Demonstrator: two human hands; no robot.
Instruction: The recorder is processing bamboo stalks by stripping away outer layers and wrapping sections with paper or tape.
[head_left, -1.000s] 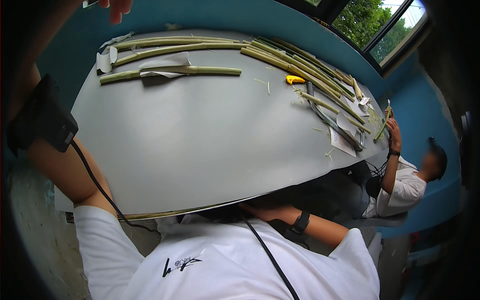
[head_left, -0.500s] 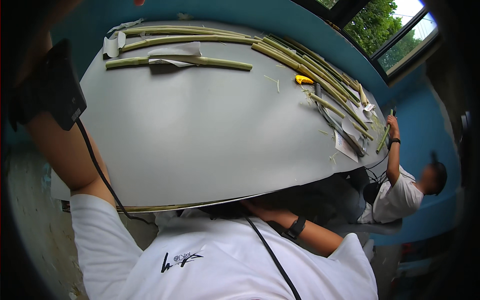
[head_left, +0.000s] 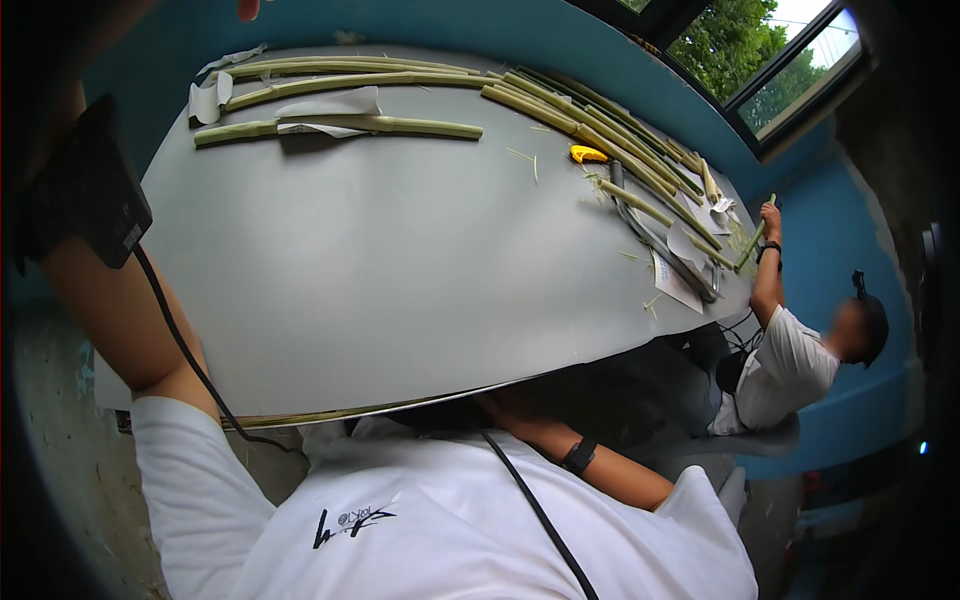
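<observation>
My left arm rises along the left side, with a black device strapped at the wrist and a cable running from it. Of my left hand only a blurred fingertip shows at the top edge; the rest is dark or cut off. Low at the table's near edge is my right hand, its fingers hidden in shadow by my waist. Nearest ahead, a jointed green stalk, like bamboo, lies wrapped in white paper. I cannot see anything held in either hand.
More stalks lie along the far and right sides of the grey table. Near them are a yellow-handled tool, a grey metal frame like a hacksaw and shavings. At right, another person sits holding a green stalk.
The view has shifted slightly, so the table things sit a little further left. The other person's hand and stalk have moved slightly. My arms keep nearly the same pose.
</observation>
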